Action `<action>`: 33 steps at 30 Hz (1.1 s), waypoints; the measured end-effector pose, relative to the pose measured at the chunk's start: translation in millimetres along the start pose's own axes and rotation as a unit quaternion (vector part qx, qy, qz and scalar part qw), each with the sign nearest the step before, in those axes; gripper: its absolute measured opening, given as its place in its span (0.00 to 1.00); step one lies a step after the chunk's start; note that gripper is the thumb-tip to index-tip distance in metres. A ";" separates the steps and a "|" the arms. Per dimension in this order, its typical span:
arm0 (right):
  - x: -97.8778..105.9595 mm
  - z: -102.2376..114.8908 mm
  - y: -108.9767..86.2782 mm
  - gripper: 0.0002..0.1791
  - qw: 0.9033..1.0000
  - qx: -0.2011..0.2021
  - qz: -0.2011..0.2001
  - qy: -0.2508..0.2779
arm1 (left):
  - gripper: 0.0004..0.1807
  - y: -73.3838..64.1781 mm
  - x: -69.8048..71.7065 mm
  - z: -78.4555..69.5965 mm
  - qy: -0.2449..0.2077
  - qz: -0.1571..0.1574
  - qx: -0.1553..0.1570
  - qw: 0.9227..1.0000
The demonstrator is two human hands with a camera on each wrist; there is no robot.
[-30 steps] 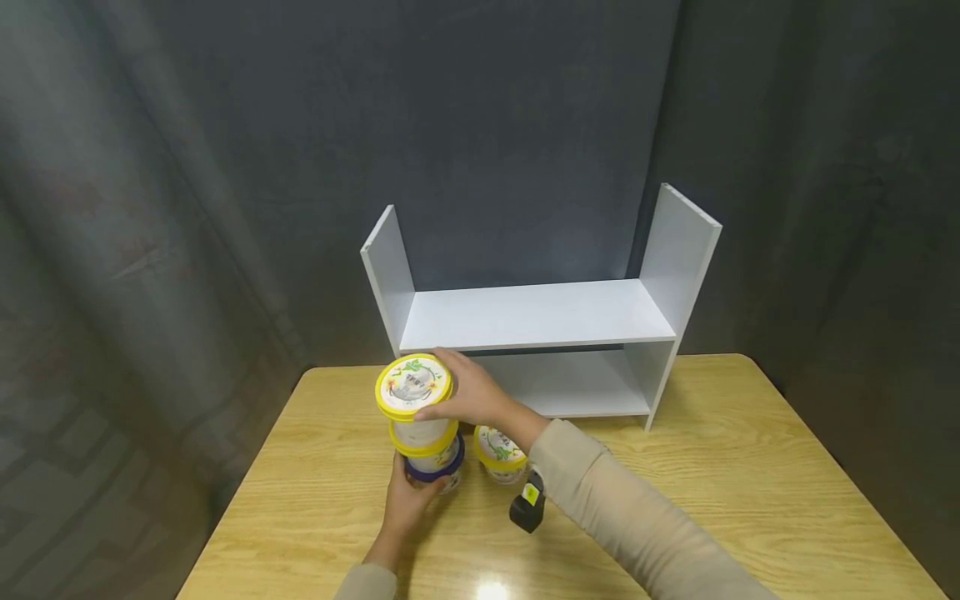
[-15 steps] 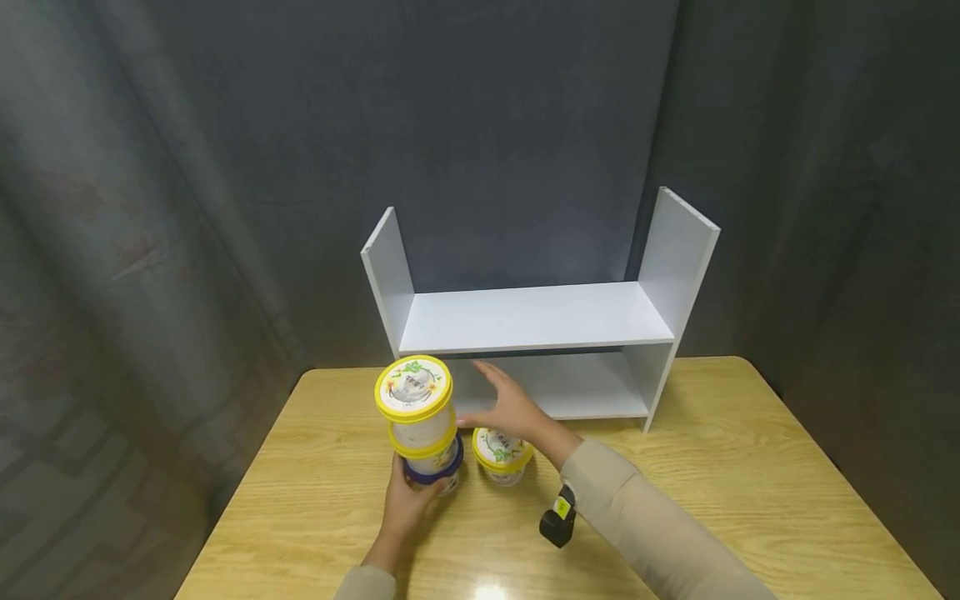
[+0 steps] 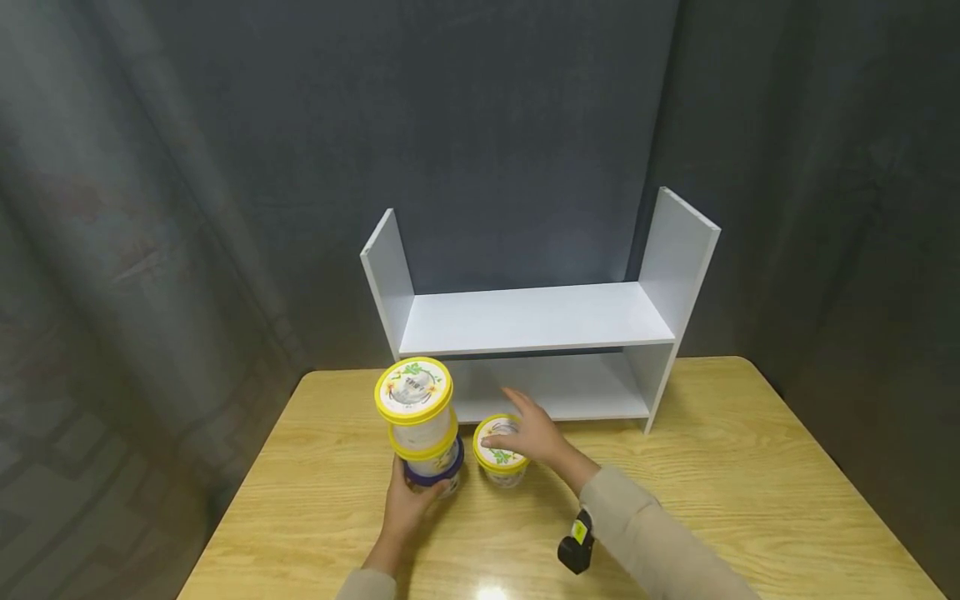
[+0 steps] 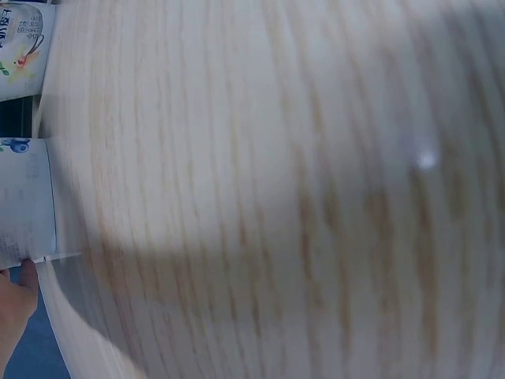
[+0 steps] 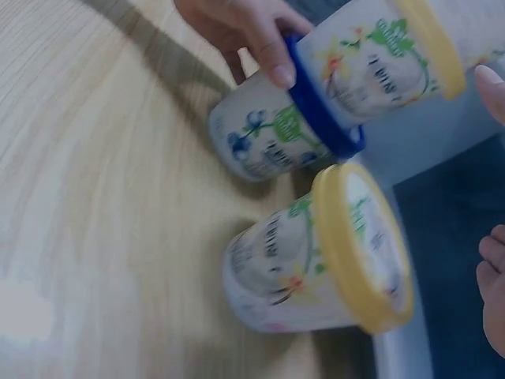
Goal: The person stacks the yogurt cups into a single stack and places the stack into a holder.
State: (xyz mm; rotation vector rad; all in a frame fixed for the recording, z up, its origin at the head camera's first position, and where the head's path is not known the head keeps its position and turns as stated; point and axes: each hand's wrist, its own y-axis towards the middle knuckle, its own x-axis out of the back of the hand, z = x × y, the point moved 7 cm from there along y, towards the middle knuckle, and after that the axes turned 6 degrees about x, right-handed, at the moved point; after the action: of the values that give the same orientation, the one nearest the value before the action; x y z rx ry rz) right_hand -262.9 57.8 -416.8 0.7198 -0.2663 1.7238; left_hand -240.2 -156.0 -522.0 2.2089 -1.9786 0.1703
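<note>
In the head view, three round tubs stand stacked on the left. The top tub (image 3: 413, 390) and the middle tub (image 3: 435, 458) have yellow lids. At the bottom is a blue-lidded tub (image 5: 264, 130) with blueberry pictures. My left hand (image 3: 407, 504) grips this bottom tub near its lid. A separate yellow-lidded tub (image 5: 288, 264) stands on the table just right of the stack. Over that tub's lid is my right hand (image 3: 540, 437), thumb and fingers spread apart, holding nothing. Parts of its fingers (image 5: 493, 260) show at the right wrist view's edge.
A white two-level shelf (image 3: 536, 317) stands behind the tubs at the back of the wooden table (image 3: 750, 492). A black wrist device (image 3: 576, 542) hangs by the right sleeve (image 3: 660, 542). Dark curtains (image 3: 525, 125) surround the table.
My right hand has let go of the top tub and moved right and nearer, over the separate tub. The left hand and the stack look still.
</note>
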 end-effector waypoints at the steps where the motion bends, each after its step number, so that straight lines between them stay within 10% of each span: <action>1: -0.9 -2.9 -0.9 0.50 1.000 -0.002 -0.002 -0.002 | 0.48 0.2 0.0 0.4 -0.002 0.000 0.001 1.000; 33: -24.5 -59.4 -19.1 0.56 0.999 -0.029 -0.027 0.025 | 0.49 -1.4 -2.8 -2.7 -0.052 -0.040 -0.014 0.998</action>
State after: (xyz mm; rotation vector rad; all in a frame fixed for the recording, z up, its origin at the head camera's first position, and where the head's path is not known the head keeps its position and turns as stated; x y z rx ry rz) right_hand -261.2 75.2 -481.5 0.6357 -0.2603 1.6743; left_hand -239.0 -152.6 -520.1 2.3178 -1.9270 0.0167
